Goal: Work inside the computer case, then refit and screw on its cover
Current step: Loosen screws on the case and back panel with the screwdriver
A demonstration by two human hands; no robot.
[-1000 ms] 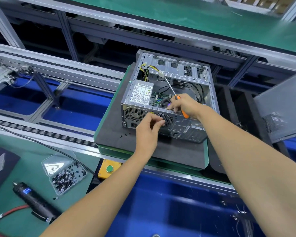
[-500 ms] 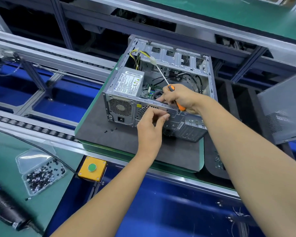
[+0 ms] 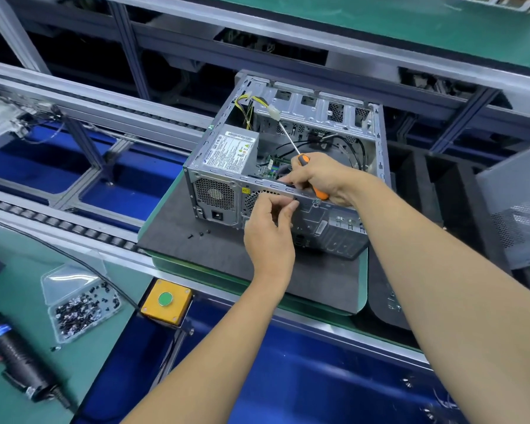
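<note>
The open silver computer case (image 3: 214, 191) lies on a dark foam mat (image 3: 196, 252), its open side up, showing the power supply (image 3: 231, 149), cables and board. My right hand (image 3: 318, 179) rests on the case's near top rim, shut on an orange-handled screwdriver (image 3: 303, 159) whose shaft points up and away into the case. My left hand (image 3: 270, 228) pinches at the rear panel's top rim just below the right hand; what its fingertips grip is too small to tell. The grey side cover (image 3: 514, 209) leans at the far right.
Loose black screws (image 3: 199, 234) lie on the mat left of the case. On the green bench at lower left sit a clear box of screws (image 3: 80, 304) and a black electric screwdriver (image 3: 19, 356). A yellow box with a green button (image 3: 165, 300) hangs below the conveyor rail.
The view has shifted, so the case sits more to the right and closer. Both hands stay at the rear top rim; the left hand's fingers have reached up to the rim beside the right hand.
</note>
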